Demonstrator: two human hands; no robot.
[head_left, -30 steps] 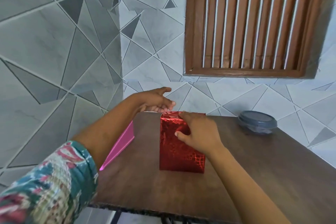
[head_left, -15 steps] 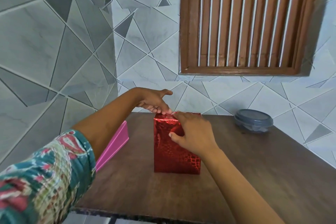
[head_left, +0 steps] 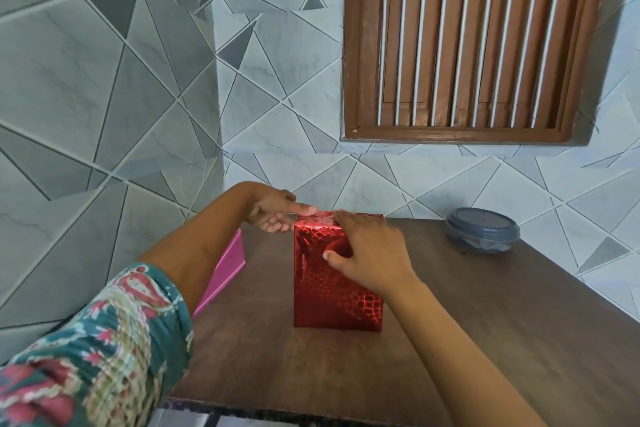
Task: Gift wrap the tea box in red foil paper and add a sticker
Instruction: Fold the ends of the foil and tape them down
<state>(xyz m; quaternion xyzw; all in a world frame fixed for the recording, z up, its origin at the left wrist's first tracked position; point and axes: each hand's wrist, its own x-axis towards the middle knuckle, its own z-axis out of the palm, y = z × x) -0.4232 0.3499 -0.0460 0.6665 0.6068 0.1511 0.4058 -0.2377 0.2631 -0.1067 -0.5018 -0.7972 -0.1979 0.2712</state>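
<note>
1. Top-end folding is judged the step in hand; the wrapped tea box (head_left: 337,288) is stood on the bench (head_left: 502,340)
2. The left hand (head_left: 273,215) is laid at the top's left edge, index finger pressed straight on the foil (head_left: 317,219), nothing grasped
3. The top is clasped by the right hand (head_left: 372,255), fingers (head_left: 349,222) over it, thumb on the near face
4. The long axis is set upright, a broad face turned to the camera
5. Next, a flat crease and a fixing are called for; no sticker is seen
</note>
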